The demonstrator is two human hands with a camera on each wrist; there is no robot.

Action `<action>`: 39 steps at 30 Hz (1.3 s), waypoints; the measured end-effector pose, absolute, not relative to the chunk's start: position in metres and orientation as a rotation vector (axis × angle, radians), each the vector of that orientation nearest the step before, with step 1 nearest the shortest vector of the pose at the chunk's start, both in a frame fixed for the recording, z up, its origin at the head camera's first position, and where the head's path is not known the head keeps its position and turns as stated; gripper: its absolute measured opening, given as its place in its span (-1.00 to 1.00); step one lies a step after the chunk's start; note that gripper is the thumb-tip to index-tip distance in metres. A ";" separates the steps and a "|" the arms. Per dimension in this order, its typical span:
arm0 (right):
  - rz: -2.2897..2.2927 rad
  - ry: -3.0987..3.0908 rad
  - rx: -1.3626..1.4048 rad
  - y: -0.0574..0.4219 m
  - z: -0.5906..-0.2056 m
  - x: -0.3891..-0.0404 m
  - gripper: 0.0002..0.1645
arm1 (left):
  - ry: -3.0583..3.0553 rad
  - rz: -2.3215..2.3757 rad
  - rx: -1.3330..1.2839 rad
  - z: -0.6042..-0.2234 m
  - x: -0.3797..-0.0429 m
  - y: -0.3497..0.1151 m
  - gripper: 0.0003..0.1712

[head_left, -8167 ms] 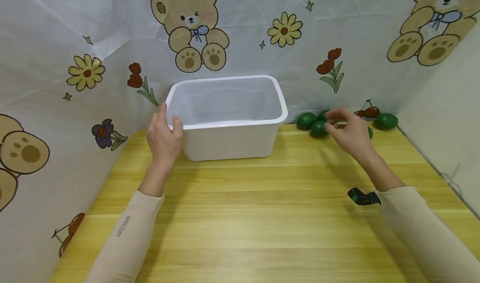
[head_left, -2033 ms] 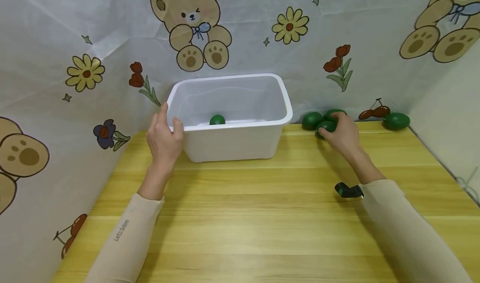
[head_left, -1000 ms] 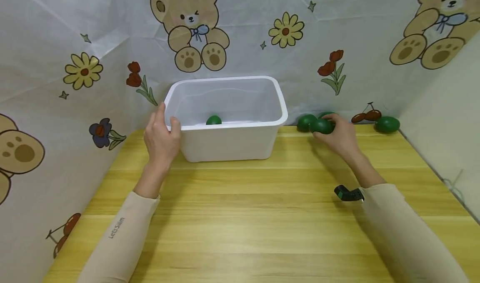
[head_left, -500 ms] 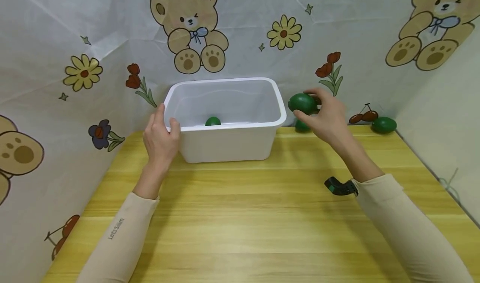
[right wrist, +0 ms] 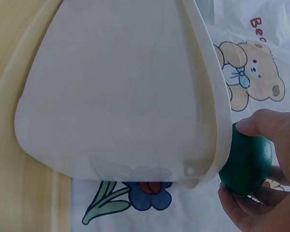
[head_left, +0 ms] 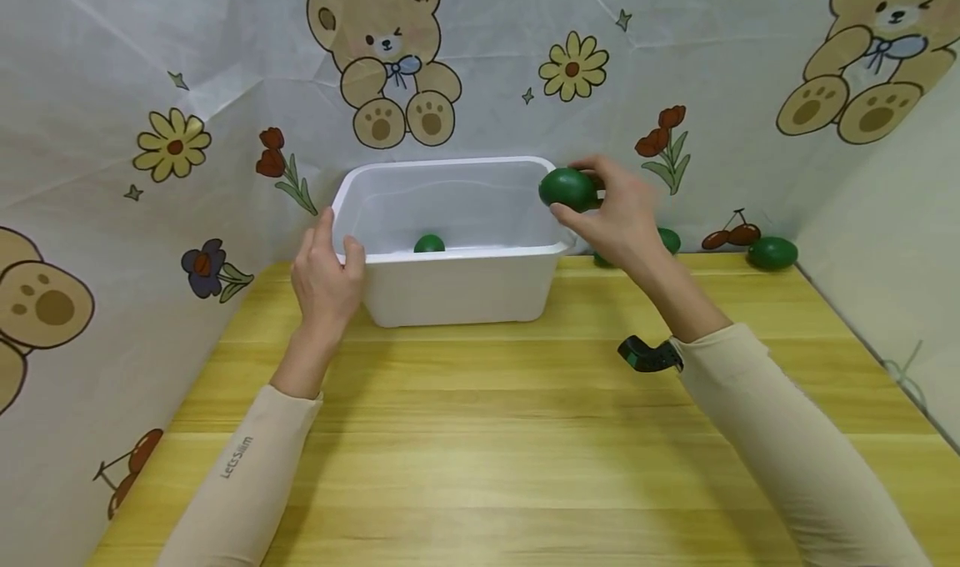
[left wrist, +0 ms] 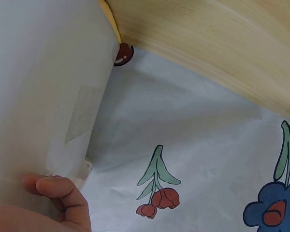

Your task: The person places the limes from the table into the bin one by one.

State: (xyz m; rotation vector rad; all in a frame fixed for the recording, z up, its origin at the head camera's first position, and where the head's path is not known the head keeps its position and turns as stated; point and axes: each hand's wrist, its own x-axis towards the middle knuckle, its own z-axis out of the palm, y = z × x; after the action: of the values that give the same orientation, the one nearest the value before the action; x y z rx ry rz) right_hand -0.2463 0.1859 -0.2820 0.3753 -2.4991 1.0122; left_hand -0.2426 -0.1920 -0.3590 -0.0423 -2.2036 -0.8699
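Observation:
A white plastic bin (head_left: 457,292) stands against the back wall. My left hand (head_left: 327,273) holds its left front corner, with the thumb at the front rim; curled fingers (left wrist: 63,191) show against the bin wall in the left wrist view. My right hand (head_left: 618,208) pinches a glossy dark green, egg-shaped fruit (head_left: 567,189) between thumb and fingers, at the bin's right rim. In the right wrist view the held fruit (right wrist: 246,159) overlaps the rim's edge. Another green fruit (head_left: 430,243) lies inside the bin, its lower part hidden by the front wall.
Behind my right forearm, a green fruit (head_left: 668,240) shows at the table's back edge, and another (head_left: 602,260) is mostly hidden. One more green fruit (head_left: 772,253) lies in the back right corner. Bear-printed sheeting (head_left: 480,67) hangs behind the wooden table (head_left: 480,434).
One green fruit has appeared in the bin since the first frame. My right hand has gripped another from the group, lifted it and carried it left to the rim. My left hand stays on the bin.

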 end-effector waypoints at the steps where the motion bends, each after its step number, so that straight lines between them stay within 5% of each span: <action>1: 1.008 -2.506 0.387 0.183 -0.282 -0.247 -0.29 | -2.202 -0.868 -0.041 -0.359 -0.242 -0.192 -0.24; 20: 1.099 -2.489 0.416 0.182 -0.287 -0.248 -0.45 | -2.199 -0.869 -0.039 -0.359 -0.241 -0.190 -0.23; 39: 1.096 -2.580 0.189 0.262 -0.337 -0.260 -0.42 | -2.207 -0.865 -0.034 -0.358 -0.242 -0.193 -0.24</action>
State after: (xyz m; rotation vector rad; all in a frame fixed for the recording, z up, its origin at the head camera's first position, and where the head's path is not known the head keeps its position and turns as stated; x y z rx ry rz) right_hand -0.2599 0.2623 -0.3368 0.1888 -2.5801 1.0962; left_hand -0.2421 -0.1926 -0.3582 -0.0338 -2.2069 -0.8648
